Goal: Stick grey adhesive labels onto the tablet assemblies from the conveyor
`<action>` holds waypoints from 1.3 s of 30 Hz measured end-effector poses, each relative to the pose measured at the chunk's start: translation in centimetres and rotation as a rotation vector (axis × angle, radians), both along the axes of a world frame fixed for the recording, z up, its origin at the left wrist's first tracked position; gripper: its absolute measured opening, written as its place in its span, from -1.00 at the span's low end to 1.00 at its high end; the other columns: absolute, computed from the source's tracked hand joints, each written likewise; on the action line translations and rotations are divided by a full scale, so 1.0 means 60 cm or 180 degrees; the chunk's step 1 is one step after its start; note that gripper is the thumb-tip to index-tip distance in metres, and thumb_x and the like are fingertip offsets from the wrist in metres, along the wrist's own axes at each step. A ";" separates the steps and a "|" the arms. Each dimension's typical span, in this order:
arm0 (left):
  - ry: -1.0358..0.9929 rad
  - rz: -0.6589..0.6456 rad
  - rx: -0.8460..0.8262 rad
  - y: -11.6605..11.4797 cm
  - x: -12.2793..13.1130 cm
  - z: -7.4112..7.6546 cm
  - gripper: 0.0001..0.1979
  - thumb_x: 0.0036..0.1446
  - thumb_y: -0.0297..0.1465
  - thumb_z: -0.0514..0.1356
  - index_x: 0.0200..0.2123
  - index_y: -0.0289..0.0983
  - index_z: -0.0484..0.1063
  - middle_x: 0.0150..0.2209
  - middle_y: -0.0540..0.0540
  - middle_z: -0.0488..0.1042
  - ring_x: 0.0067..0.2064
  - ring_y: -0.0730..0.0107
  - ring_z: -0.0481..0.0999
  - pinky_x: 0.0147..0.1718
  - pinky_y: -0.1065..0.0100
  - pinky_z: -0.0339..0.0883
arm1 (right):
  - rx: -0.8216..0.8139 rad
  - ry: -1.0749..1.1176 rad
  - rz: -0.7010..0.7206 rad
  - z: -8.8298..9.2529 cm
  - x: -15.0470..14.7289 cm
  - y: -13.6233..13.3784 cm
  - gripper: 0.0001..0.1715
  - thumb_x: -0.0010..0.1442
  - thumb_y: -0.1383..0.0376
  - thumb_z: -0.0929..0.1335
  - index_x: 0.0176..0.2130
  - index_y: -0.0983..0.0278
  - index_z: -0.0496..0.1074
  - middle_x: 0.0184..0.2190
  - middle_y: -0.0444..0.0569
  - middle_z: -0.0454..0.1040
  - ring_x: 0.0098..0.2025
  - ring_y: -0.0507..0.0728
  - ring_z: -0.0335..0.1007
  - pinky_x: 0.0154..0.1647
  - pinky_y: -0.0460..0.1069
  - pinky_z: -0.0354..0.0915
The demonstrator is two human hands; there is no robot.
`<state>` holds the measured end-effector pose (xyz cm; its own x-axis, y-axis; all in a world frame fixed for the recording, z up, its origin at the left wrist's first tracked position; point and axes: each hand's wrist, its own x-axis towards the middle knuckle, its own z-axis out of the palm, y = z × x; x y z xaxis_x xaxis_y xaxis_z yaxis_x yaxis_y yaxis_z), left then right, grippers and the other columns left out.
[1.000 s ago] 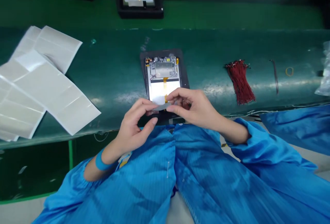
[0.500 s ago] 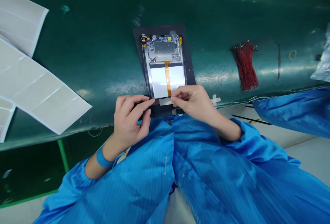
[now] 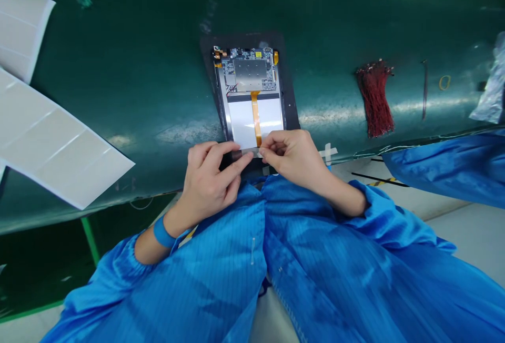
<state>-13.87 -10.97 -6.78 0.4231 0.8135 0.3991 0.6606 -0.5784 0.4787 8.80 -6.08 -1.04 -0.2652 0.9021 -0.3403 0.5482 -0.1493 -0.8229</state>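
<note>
An opened tablet (image 3: 241,119) lies on a dark mat (image 3: 290,106), its circuit board (image 3: 250,73) at the far end and an orange ribbon cable (image 3: 255,117) running down over a silvery-white battery. Along its near edge is a short strip of pale tape (image 3: 256,152). My right hand (image 3: 294,154) pinches the right end of that strip between thumb and fingers. Over the strip's left part, my left hand (image 3: 215,174) rests fingertips on the tablet's near edge, fingers apart and holding nothing. Fingers partly cover the tape.
Sheets of pale rectangular labels (image 3: 59,138) lie at the left of the green table (image 3: 158,69). To the right are a bundle of dark red wires (image 3: 374,98), a single wire (image 3: 425,90), a rubber band (image 3: 444,82) and a clear plastic bag (image 3: 491,90). Tape pieces (image 3: 328,153) stick to the near edge.
My left hand has slid right along the tablet's near edge, its fingertip now over the tape strip. My right hand keeps its pinch at nearly the same place.
</note>
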 end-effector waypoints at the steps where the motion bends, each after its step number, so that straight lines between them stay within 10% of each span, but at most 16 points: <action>1: -0.0006 -0.0011 0.0002 0.000 0.000 0.000 -0.49 0.19 -0.49 0.26 0.19 -0.06 0.60 0.13 -0.22 0.53 0.08 -0.03 0.43 0.03 -0.04 0.35 | -0.0007 0.0005 0.0006 -0.001 0.001 0.000 -0.84 0.20 0.32 0.38 -0.43 0.24 0.51 -0.52 -0.12 0.55 -0.47 0.03 0.38 -0.38 -0.05 0.25; 22: -0.0017 -0.0059 -0.0112 0.004 0.008 0.002 -0.46 0.23 -0.50 0.24 0.25 -0.05 0.55 0.16 -0.23 0.51 0.11 -0.07 0.40 0.05 -0.06 0.27 | -0.0051 -0.0036 0.0027 0.001 0.000 0.004 -0.84 0.20 0.33 0.39 -0.44 0.24 0.47 -0.53 -0.14 0.54 -0.47 0.03 0.41 -0.35 -0.03 0.26; 28: 0.0210 0.0120 -0.0136 -0.002 0.014 0.007 -0.51 0.25 -0.46 0.26 0.24 -0.10 0.55 0.22 -0.27 0.45 0.15 -0.12 0.36 0.08 -0.09 0.25 | 0.0816 -0.1325 0.0450 0.006 0.002 -0.011 -0.86 0.29 0.28 0.39 -0.35 0.20 0.42 -0.51 -0.10 0.47 -0.49 0.08 0.27 -0.41 0.03 0.07; 34: 0.0238 0.0132 -0.0208 -0.015 0.014 0.011 -0.44 0.27 -0.36 0.30 0.33 -0.18 0.47 0.31 -0.35 0.37 0.21 -0.20 0.32 0.16 -0.14 0.21 | 0.2895 -0.1588 0.1311 -0.014 0.037 -0.037 -0.73 0.44 0.29 0.31 -0.01 0.23 0.60 -0.22 0.10 0.55 -0.20 0.23 0.34 -0.20 0.11 0.25; 39: 0.0491 0.0217 -0.0066 -0.016 -0.009 0.005 -0.46 0.26 -0.34 0.31 0.31 -0.10 0.51 0.32 -0.32 0.37 0.23 -0.23 0.33 0.15 -0.16 0.20 | 0.3128 -0.1704 0.1237 -0.042 0.084 -0.044 -0.63 0.41 0.28 0.36 0.15 0.17 0.58 -0.12 0.11 0.52 -0.13 0.25 0.26 -0.16 0.14 0.18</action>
<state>-14.42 -11.93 -6.45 0.4216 0.8498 0.3164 0.7645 -0.5208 0.3799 13.81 -8.73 -3.56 -0.6138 0.7290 0.3029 0.7269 0.6716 -0.1435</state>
